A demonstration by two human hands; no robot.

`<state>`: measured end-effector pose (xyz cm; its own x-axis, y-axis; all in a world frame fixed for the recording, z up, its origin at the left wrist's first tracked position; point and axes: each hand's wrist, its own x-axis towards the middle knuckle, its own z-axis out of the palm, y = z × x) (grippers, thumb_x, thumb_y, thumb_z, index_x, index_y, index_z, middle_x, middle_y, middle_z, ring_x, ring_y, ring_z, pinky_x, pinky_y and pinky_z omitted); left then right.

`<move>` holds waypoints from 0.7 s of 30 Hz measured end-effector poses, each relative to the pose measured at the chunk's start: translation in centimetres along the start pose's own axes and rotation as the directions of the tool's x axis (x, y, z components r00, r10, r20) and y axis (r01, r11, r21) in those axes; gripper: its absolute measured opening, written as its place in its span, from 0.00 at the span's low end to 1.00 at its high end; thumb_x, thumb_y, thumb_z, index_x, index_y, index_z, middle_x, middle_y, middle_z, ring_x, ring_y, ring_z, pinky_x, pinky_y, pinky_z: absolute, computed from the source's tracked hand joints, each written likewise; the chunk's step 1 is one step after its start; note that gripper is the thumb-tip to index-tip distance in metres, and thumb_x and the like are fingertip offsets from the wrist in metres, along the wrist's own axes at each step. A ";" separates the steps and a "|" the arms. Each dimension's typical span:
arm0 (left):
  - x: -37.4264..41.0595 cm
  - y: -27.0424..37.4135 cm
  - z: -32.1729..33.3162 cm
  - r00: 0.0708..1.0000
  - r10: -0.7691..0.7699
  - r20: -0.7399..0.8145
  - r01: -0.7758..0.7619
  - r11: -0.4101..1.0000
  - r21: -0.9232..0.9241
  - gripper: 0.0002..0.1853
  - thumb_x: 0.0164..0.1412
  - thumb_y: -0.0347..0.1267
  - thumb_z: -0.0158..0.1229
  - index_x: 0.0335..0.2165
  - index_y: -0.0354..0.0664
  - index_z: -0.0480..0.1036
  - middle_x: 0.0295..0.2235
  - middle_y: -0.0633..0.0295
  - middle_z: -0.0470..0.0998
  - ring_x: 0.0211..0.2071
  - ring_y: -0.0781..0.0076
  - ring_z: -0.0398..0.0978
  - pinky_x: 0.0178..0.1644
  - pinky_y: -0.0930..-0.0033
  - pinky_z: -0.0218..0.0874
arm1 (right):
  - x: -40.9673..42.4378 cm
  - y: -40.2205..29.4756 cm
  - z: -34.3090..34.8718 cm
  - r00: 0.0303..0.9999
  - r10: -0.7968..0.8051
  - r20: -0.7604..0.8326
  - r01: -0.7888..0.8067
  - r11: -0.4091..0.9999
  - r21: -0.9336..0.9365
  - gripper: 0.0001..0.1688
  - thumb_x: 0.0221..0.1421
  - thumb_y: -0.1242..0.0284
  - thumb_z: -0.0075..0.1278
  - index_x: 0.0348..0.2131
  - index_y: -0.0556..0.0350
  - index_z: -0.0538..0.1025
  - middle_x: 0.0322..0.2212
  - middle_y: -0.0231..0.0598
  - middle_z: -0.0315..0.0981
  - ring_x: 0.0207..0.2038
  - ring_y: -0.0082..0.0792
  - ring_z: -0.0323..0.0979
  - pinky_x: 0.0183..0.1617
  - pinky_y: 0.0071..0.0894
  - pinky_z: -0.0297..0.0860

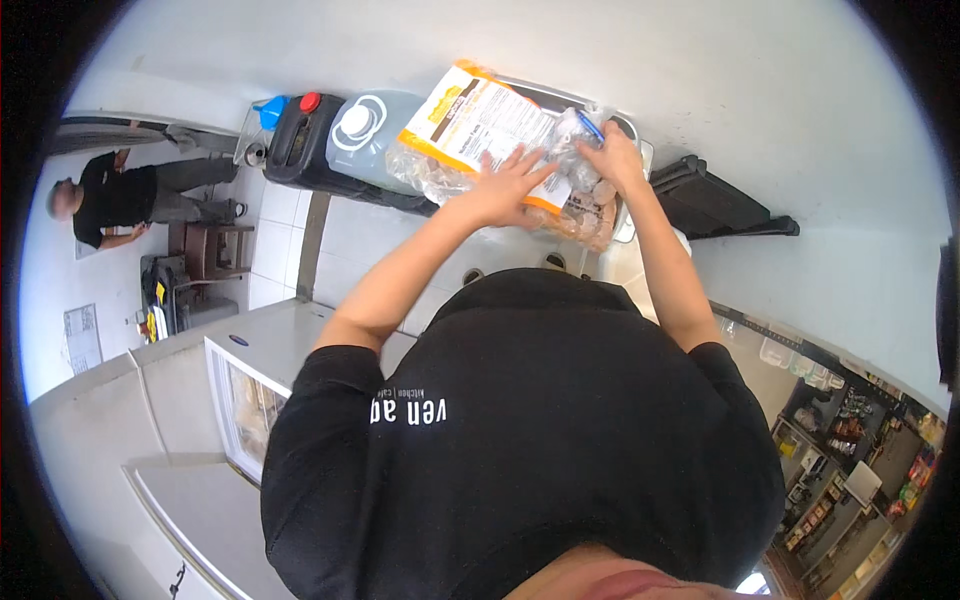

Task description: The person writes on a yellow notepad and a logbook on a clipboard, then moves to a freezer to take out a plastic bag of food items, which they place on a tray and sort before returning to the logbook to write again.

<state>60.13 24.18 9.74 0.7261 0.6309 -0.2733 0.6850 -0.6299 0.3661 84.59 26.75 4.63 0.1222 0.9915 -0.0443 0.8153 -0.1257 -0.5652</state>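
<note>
In the head view my left hand point(510, 187) lies with spread fingers on a white and orange printed plastic bag point(480, 112). Nothing is gripped in it. My right hand point(613, 154) is closed on a blue pen point(590, 126) and rests at a clear plastic bag point(574, 142) with pale contents, on the right side of the printed bag. Another clear bag with brownish contents point(585, 225) sits beneath, nearest to my body. The bags lie over a metal-rimmed container point(559, 91), whose inside is mostly hidden.
Left of the bags stand a clear plastic jug point(367, 139) with a white cap and a black jerrycan point(300, 142) with a red cap. A folded black object point(712, 199) leans at the wall on the right. A display fridge point(255, 405) is lower left. A person point(127, 191) stands far left.
</note>
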 end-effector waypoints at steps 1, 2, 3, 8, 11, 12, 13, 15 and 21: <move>-1.4 -1.3 0.1 0.999 -0.028 0.025 0.024 0.993 0.116 0.53 0.43 0.39 0.69 0.64 0.59 0.46 0.65 0.57 0.47 0.66 0.53 0.40 0.59 0.21 0.31 | 0.2 -0.6 -0.1 0.999 0.036 0.016 -0.036 0.999 -0.020 0.43 0.45 0.46 0.56 0.43 0.70 0.69 0.36 0.62 0.73 0.42 0.56 0.73 0.46 0.47 0.68; -2.6 -2.6 0.5 0.997 -0.055 0.049 0.042 0.972 0.231 0.51 0.44 0.37 0.67 0.64 0.58 0.47 0.65 0.58 0.48 0.66 0.53 0.41 0.59 0.22 0.32 | 0.4 -1.0 -0.4 0.997 0.076 0.030 -0.074 0.996 -0.041 0.45 0.46 0.44 0.54 0.43 0.71 0.69 0.36 0.63 0.73 0.42 0.57 0.73 0.46 0.47 0.68; -3.7 -3.7 1.2 0.994 -0.086 0.069 0.058 0.938 0.342 0.49 0.46 0.35 0.66 0.63 0.58 0.48 0.64 0.58 0.49 0.66 0.54 0.42 0.59 0.22 0.32 | 0.6 -1.6 -0.6 0.993 0.113 0.045 -0.110 0.992 -0.064 0.47 0.46 0.42 0.53 0.43 0.73 0.68 0.36 0.64 0.73 0.42 0.58 0.73 0.46 0.47 0.69; -4.0 -7.7 3.7 0.992 -0.007 -0.127 0.063 0.896 0.440 0.35 0.53 0.27 0.53 0.60 0.57 0.57 0.61 0.63 0.57 0.64 0.61 0.49 0.59 0.21 0.32 | 1.8 -5.2 -1.1 0.965 0.253 0.067 -0.242 0.960 -0.139 0.56 0.39 0.35 0.53 0.45 0.75 0.68 0.37 0.65 0.74 0.43 0.56 0.74 0.47 0.44 0.70; -3.3 -7.5 3.6 0.983 0.054 -0.175 0.028 0.898 0.439 0.29 0.56 0.27 0.49 0.57 0.55 0.62 0.57 0.63 0.62 0.61 0.63 0.55 0.59 0.22 0.32 | 3.8 -3.7 -0.2 0.954 0.288 0.081 -0.276 0.952 -0.132 0.55 0.39 0.39 0.54 0.46 0.75 0.68 0.38 0.64 0.74 0.43 0.55 0.74 0.46 0.43 0.70; -3.1 -7.5 3.9 0.976 0.083 -0.200 0.017 0.893 0.450 0.28 0.56 0.27 0.49 0.57 0.55 0.63 0.55 0.63 0.64 0.60 0.64 0.58 0.60 0.22 0.33 | 4.6 -2.8 0.1 0.945 0.308 0.108 -0.296 0.948 -0.117 0.54 0.39 0.40 0.54 0.47 0.75 0.68 0.37 0.64 0.75 0.43 0.55 0.75 0.45 0.43 0.70; -3.0 -7.6 4.0 0.971 0.098 -0.217 0.011 0.892 0.452 0.25 0.56 0.28 0.48 0.54 0.54 0.65 0.52 0.63 0.66 0.57 0.64 0.61 0.60 0.25 0.34 | 5.4 -1.7 0.5 0.936 0.327 0.134 -0.315 0.944 -0.100 0.53 0.39 0.42 0.55 0.47 0.75 0.68 0.37 0.64 0.75 0.43 0.54 0.75 0.45 0.42 0.70; -2.4 -7.9 4.3 0.960 0.132 -0.247 -0.004 0.889 0.458 0.20 0.56 0.28 0.48 0.49 0.51 0.70 0.45 0.63 0.71 0.51 0.65 0.67 0.62 0.30 0.38 | 6.5 1.4 1.6 0.943 0.315 0.110 -0.322 0.945 0.057 0.40 0.40 0.45 0.57 0.35 0.69 0.74 0.30 0.52 0.76 0.31 0.43 0.75 0.35 0.38 0.70; -1.9 -9.9 5.5 0.947 0.227 -0.227 -0.099 0.879 0.467 0.07 0.54 0.30 0.48 0.31 0.44 0.72 0.31 0.61 0.74 0.38 0.62 0.74 0.56 0.55 0.56 | 4.0 3.7 0.8 0.931 0.241 0.274 -0.363 0.682 0.634 0.19 0.47 0.58 0.57 0.28 0.54 0.72 0.19 0.27 0.64 0.17 0.18 0.59 0.15 0.20 0.51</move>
<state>52.28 26.69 1.76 0.8299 0.5573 0.0262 0.5577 -0.8273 -0.0672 87.61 30.29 1.70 0.1558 0.9018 -0.4030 0.1529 -0.4251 -0.8921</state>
